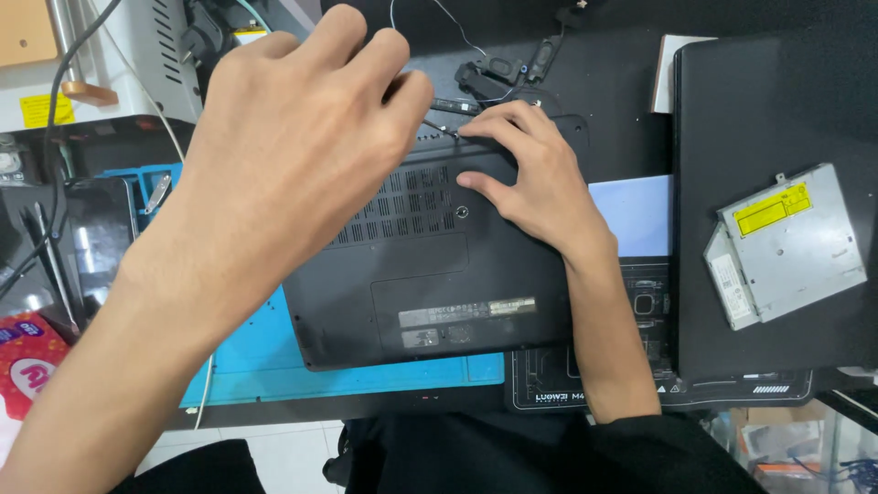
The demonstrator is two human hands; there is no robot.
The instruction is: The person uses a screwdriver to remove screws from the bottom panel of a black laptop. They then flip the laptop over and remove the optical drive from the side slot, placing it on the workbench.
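A black laptop (430,274) lies upside down on a blue work mat (265,366), its vented bottom cover facing up. My left hand (293,137) hovers close to the camera above the laptop's far left corner, fingers bunched around a thin metal tool (437,126) whose tip shows near the top edge. My right hand (530,174) rests flat on the laptop's far right part, fingers spread, index fingertip next to the tool tip.
A second black laptop (777,110) lies at the right with a silver optical drive (786,242) on it. Small speakers with wires (512,69) lie behind. A black mat (640,384), tweezers (157,190) and a red packet (27,361) are at hand.
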